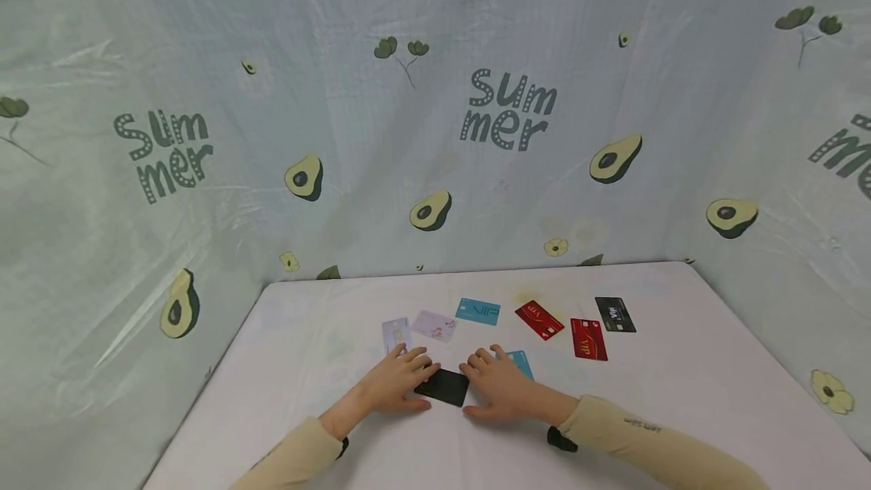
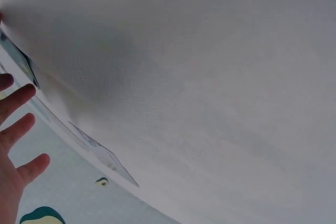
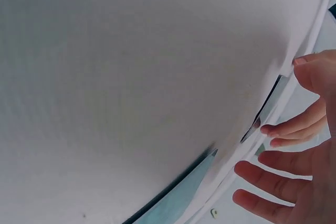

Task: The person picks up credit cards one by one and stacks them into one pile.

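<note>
A black card [image 1: 443, 386] lies on the white table in front of the person, tilted slightly. My left hand [image 1: 401, 381] is at its left side, fingertips overlapping the card's upper left corner in the head view. On the other side is my right hand [image 1: 500, 384], its fingertips right at the card's upper right corner. Spread, fairly straight fingers [image 2: 18, 103] show in the left wrist view. The right wrist view shows extended fingers [image 3: 273, 179] as well. A blue card [image 1: 520, 363] lies partly hidden behind the right hand. Just beyond the left fingertips is a pale lilac card [image 1: 396, 333].
Farther back lie a pinkish card [image 1: 435, 326], a blue VIP card [image 1: 478, 311], two red VIP cards [image 1: 540, 320] and a black VIP card [image 1: 615, 314] at the right. A printed curtain [image 1: 367, 127] hangs behind the table [image 1: 306, 346] and along its sides.
</note>
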A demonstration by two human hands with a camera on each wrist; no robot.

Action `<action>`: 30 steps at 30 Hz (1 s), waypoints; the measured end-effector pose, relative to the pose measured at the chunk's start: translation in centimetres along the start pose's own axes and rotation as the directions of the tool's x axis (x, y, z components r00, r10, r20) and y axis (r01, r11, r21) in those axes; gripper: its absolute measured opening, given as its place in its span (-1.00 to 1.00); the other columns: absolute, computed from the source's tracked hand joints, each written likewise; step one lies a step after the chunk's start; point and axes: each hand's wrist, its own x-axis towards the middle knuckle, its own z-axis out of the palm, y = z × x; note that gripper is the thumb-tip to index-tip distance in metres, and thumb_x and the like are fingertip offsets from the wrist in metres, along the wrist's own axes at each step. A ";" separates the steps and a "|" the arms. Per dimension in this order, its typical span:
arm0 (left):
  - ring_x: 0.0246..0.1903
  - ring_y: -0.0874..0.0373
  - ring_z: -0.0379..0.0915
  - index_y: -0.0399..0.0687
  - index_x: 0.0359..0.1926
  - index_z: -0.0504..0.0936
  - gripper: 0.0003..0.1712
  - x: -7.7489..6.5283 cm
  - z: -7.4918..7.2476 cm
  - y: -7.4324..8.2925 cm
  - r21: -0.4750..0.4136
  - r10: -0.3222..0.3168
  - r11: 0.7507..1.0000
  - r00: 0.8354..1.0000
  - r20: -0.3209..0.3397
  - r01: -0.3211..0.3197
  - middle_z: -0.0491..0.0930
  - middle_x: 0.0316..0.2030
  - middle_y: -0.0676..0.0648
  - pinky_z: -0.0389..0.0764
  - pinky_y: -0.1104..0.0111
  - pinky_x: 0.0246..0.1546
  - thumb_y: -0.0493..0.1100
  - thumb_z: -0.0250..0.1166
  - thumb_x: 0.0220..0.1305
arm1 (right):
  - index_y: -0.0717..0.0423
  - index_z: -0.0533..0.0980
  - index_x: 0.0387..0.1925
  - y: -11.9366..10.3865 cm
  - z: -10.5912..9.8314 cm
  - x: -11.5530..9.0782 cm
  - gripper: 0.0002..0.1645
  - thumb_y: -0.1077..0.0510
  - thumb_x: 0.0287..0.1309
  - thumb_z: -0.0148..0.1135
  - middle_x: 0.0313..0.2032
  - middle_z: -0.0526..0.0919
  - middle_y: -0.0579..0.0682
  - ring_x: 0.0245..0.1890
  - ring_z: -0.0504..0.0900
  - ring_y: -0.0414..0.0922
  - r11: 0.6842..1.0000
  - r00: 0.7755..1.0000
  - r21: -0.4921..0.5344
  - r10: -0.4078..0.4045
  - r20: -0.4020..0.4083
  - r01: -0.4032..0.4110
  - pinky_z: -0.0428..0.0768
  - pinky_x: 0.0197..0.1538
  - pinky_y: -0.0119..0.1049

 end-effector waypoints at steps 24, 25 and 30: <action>-0.03 0.17 0.33 0.05 0.11 0.42 -0.35 0.5 -0.3 -0.4 0.015 0.057 0.998 0.997 -0.050 -0.057 0.48 -0.09 0.06 0.37 0.17 0.02 0.34 -0.03 0.14 | 0.09 0.43 -0.08 -0.4 0.0 1.4 -0.20 -0.48 0.01 -0.16 -0.09 0.47 0.01 -0.07 0.39 -0.08 0.986 1.000 -0.167 -0.026 0.003 0.026 0.33 0.07 -0.01; -0.05 0.17 0.34 0.05 0.10 0.43 -0.35 0.5 -0.2 -0.5 0.016 0.064 0.998 0.996 -0.068 -0.064 0.48 -0.11 0.06 0.38 0.17 0.00 0.33 -0.02 0.14 | 0.09 0.43 -0.08 -0.4 0.0 1.5 -0.21 -0.48 0.01 -0.16 -0.09 0.47 0.01 -0.07 0.38 -0.08 0.987 1.000 -0.162 -0.024 0.009 0.025 0.32 0.07 -0.01; -0.13 0.19 0.34 0.05 0.07 0.45 -0.37 0.4 0.0 -0.6 0.032 0.089 0.996 0.990 -0.112 -0.085 0.47 -0.16 0.06 0.40 0.22 -0.06 0.32 0.01 0.13 | 0.08 0.42 -0.10 -0.5 -0.2 1.7 -0.23 -0.47 0.01 -0.13 -0.10 0.47 0.01 -0.07 0.38 -0.09 0.992 1.000 -0.128 -0.014 0.026 0.017 0.33 0.06 -0.03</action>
